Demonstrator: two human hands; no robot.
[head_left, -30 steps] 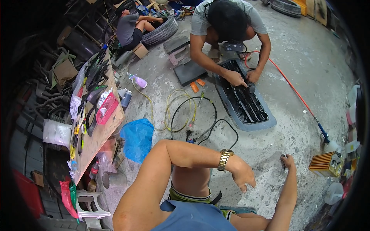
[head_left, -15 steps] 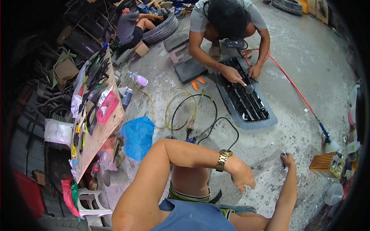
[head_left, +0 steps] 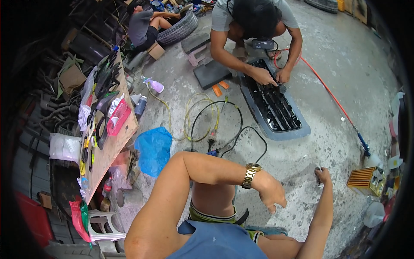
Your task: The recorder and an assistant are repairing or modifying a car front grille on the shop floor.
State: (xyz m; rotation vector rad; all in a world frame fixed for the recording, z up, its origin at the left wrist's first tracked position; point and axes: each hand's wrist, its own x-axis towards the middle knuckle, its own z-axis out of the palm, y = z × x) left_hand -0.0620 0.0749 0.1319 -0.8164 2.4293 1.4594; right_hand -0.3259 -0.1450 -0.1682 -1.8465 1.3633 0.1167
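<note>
My left hand (head_left: 270, 192), below a gold wristwatch (head_left: 250, 175), hangs loosely over the concrete floor with its fingers bent down and holds nothing. Farther right, my right hand (head_left: 322, 175) is closed near the floor; a small dark, greyish thing (head_left: 318, 170) shows at its fingertips, too small to name. Ahead of me a crouching co-worker (head_left: 255, 26) bends over a black slatted panel with a grey rim (head_left: 288, 134). Both of the co-worker's hands are on it, beside a small round grey piece (head_left: 282, 89).
A blue plastic bag (head_left: 153, 151) and coiled cables (head_left: 199, 125) lie on the floor. At left stands a cluttered wooden board (head_left: 113, 157); at right, a yellow-and-orange tin (head_left: 365, 181). A red hose (head_left: 321, 82) ends in a blue tool. Another person (head_left: 144, 28) sits by a tire (head_left: 179, 31).
The co-worker's hands and the small round grey piece have shifted slightly upward along the black panel. My own hands have hardly moved; the view has tilted slightly.
</note>
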